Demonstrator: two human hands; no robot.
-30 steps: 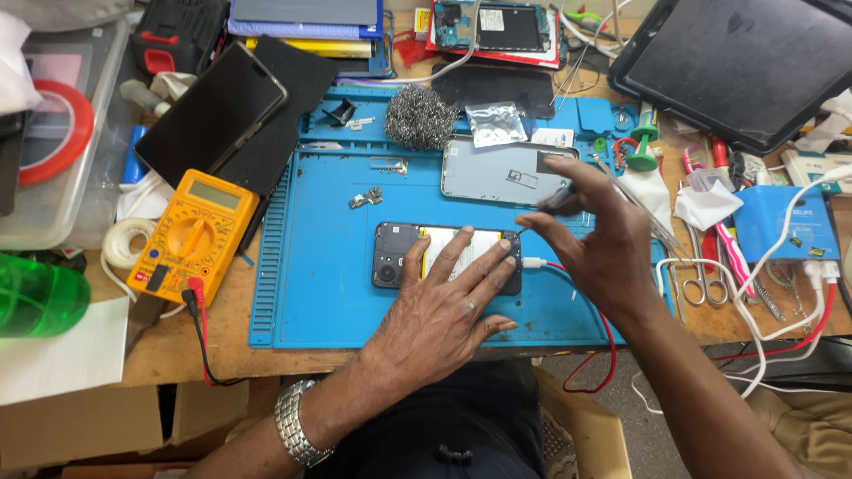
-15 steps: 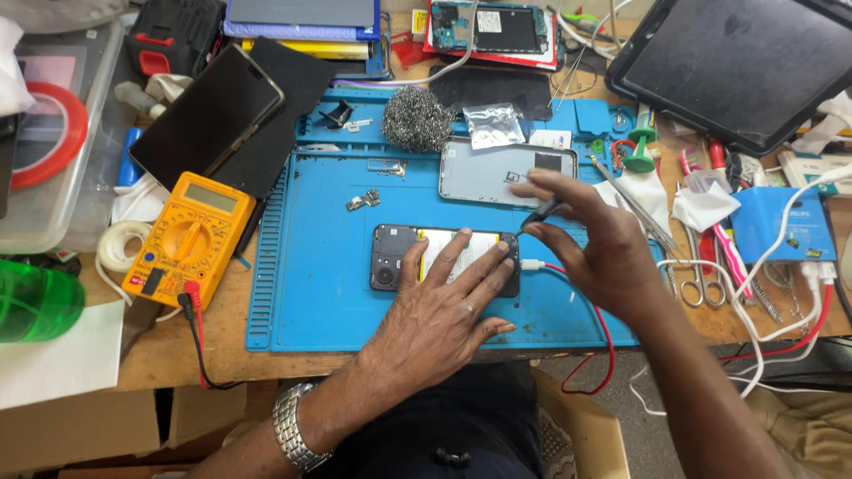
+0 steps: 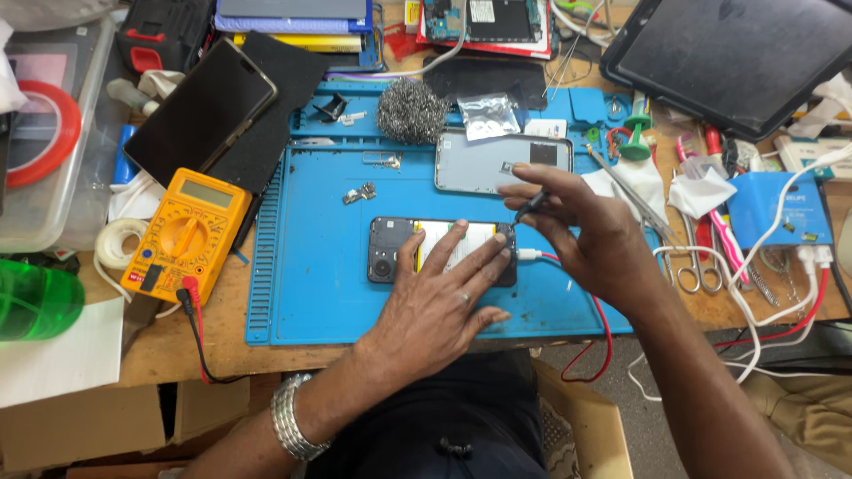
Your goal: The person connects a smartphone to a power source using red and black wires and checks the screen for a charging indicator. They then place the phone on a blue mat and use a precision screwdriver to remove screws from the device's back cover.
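An opened phone [image 3: 390, 249] with its back off lies flat on the blue work mat [image 3: 311, 284]. My left hand [image 3: 439, 302] presses on it, fingers spread over the battery. My right hand [image 3: 581, 231] sits at the phone's right end and pinches a thin dark probe [image 3: 531, 207], its tip down at the phone's edge. A white plug with a red wire [image 3: 532, 255] is at that same end. The grey back cover [image 3: 484, 164] lies just beyond.
A yellow multimeter [image 3: 185, 235] with red and black leads stands left of the mat. Behind are a steel wool ball [image 3: 413, 111], a dark phone [image 3: 200, 111] and a tablet [image 3: 737, 53]. Scissors [image 3: 697, 262], tweezers and a blue box [image 3: 777, 208] crowd the right.
My right hand has closed from spread fingers to a pinch on the probe and dropped toward the phone's right end. My left hand has stayed on the phone.
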